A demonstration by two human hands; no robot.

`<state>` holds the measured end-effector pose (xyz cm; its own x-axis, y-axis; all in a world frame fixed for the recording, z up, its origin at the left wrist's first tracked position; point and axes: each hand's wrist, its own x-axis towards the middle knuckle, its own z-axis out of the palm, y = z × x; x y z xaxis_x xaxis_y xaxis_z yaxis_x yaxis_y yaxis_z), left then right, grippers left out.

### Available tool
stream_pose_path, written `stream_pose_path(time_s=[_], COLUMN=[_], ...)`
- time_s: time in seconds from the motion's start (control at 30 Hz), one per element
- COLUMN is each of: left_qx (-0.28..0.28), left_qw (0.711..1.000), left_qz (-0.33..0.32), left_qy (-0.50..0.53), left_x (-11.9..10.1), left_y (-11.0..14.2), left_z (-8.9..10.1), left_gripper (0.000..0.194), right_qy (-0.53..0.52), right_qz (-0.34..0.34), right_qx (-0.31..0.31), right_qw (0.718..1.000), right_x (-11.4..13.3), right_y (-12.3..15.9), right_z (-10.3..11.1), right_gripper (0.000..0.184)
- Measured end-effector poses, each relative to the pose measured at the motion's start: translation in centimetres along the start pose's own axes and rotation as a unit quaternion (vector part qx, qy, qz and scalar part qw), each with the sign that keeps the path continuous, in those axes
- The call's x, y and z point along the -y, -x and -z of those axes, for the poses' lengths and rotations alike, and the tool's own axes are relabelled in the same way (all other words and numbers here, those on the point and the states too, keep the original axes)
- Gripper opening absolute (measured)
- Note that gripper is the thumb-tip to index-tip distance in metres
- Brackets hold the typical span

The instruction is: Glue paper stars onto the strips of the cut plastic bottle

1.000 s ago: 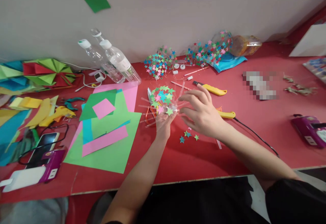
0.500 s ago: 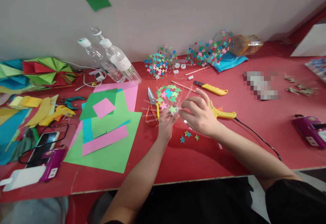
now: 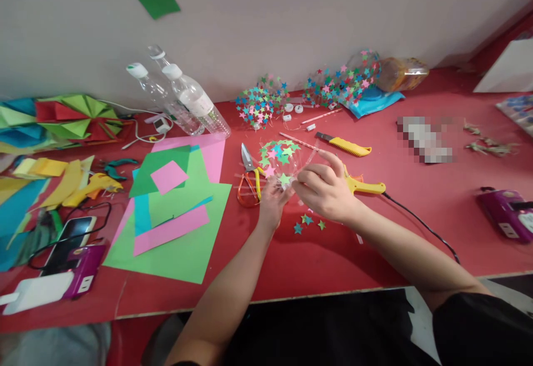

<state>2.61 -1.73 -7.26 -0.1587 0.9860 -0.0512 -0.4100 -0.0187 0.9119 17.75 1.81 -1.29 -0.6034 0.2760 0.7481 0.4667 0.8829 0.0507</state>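
My left hand [image 3: 271, 204] grips the base of a clear plastic ornament of thin strips, with green, blue and pink paper stars [image 3: 280, 152] stuck on it. Its loose strips splay out to the left and right. My right hand [image 3: 327, 188] is closed at the ornament's right side, fingertips pinched against the clear plastic near a green star [image 3: 284, 180]; whether a small piece is between them is hidden. Several loose paper stars [image 3: 307, 219] lie on the table below the hands. Partly behind my right hand is a yellow glue gun [image 3: 368, 187].
Red-handled scissors [image 3: 249, 180] lie left of the hands, beside stacked coloured paper [image 3: 187, 260]. A yellow utility knife [image 3: 347, 145] lies behind my right hand. Clear bottles [image 3: 197, 102] and star-covered balls [image 3: 255, 105] stand along the wall. A cord runs right from the glue gun.
My left hand and the ornament have shifted slightly right, uncovering the scissors. My right hand's fingers have drawn in from spread to pinched against the ornament.
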Motion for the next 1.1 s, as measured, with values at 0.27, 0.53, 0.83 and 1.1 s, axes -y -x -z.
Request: stream_pose_path(time_s=[0.27, 0.53, 0.83, 1.1], left_qx=[-0.029, -0.060, -0.061, -0.071], left_qw=[0.999, 0.998, 0.997, 0.997], left_qz=[-0.017, -0.016, -0.035, -0.034], left_qy=[0.006, 0.000, -0.001, -0.005], left_x=[-0.3, 0.1, -0.1, -0.7], left_y=[-0.1, -0.3, -0.3, -0.5], left_z=[0.0, 0.3, 0.5, 0.3], left_gripper=[0.039, 0.039, 0.029, 0.025], right_qy=[-0.047, -0.095, -0.178, -0.128], right_qz=[-0.085, -0.128, -0.123, -0.037], right_qx=[0.037, 0.023, -0.007, 0.152], right_qw=[0.995, 0.987, 0.976, 0.979], right_x=[0.1, 0.2, -2.2, -1.7], right_y=[-1.2, -1.4, -2.6, -2.8], right_z=[0.8, 1.5, 5.4, 5.5], right_gripper=[0.008, 0.011, 0.016, 0.011])
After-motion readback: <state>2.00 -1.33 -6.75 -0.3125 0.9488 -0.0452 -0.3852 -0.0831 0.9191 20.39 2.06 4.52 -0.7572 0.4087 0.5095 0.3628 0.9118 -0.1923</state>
